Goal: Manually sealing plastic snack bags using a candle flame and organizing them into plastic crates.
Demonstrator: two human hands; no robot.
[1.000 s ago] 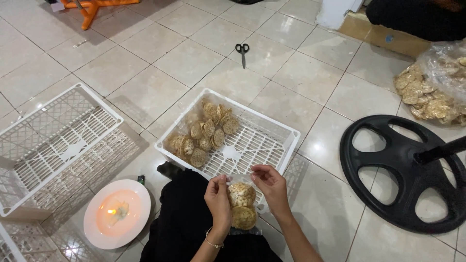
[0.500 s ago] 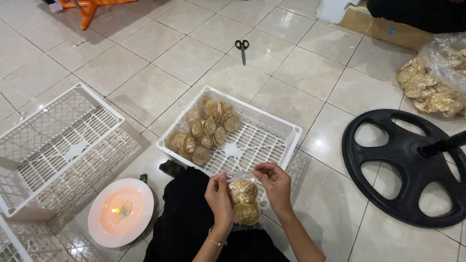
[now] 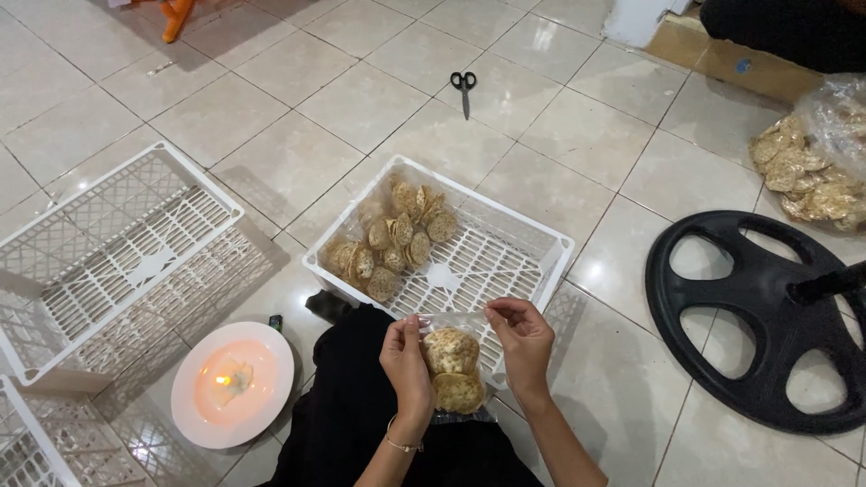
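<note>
Pale glossy floor tiles spread all around. Upright between both hands is a small clear bag of crackers, long axis running twelve to six; the left hand pinches its top corner at nine o'clock, the right hand at three, equally near. At twelve o'clock lies a white crate part-filled with bags; scissors lie farther off.

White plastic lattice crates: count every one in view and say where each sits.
3. One white plastic lattice crate holding packed crackers sits just beyond the hands; an empty one stands at the left; a third is cut off at the bottom-left corner. More may lie out of frame.
</note>
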